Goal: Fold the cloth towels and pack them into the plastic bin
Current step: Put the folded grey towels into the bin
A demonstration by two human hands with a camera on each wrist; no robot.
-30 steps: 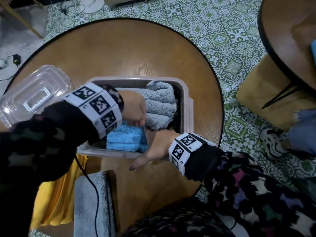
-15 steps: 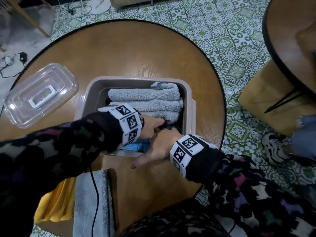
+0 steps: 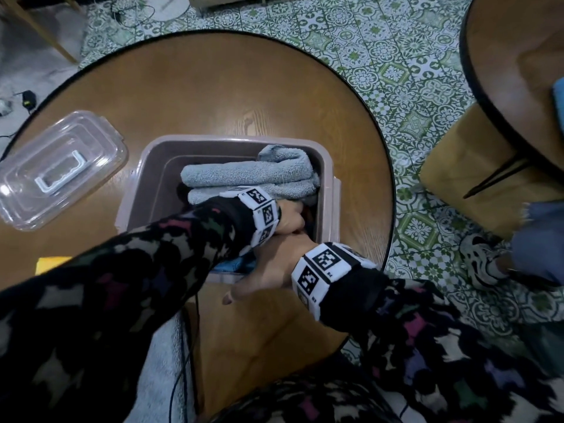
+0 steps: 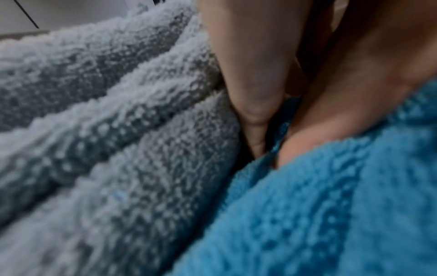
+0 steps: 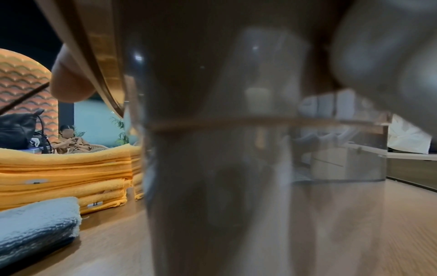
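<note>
A pinkish plastic bin [image 3: 232,141] stands mid-table. Folded grey towels [image 3: 250,175] fill its far side; a blue towel [image 3: 235,265] lies along the near wall, mostly hidden under my left arm. My left hand [image 3: 290,219] reaches into the bin's near right part. In the left wrist view its straight fingers [image 4: 248,84] are pushed down between the grey towel [image 4: 106,149] and the blue towel [image 4: 319,214]. My right hand [image 3: 268,267] lies over the near rim, fingers inside the bin, thumb [image 5: 68,80] outside the bin wall [image 5: 236,168].
The clear lid [image 3: 58,169] lies left of the bin. Folded yellow towels [image 5: 66,177] and a grey towel [image 3: 158,377] sit near the table's front left, a black cable [image 3: 183,346] across them. A second table [image 3: 512,56], a stool [image 3: 476,166] and someone's shoe [image 3: 482,264] are on the right.
My left hand has slid from the bin's left-middle to its near right part and gone deeper between the towels. The right hand has stayed on the near rim.
</note>
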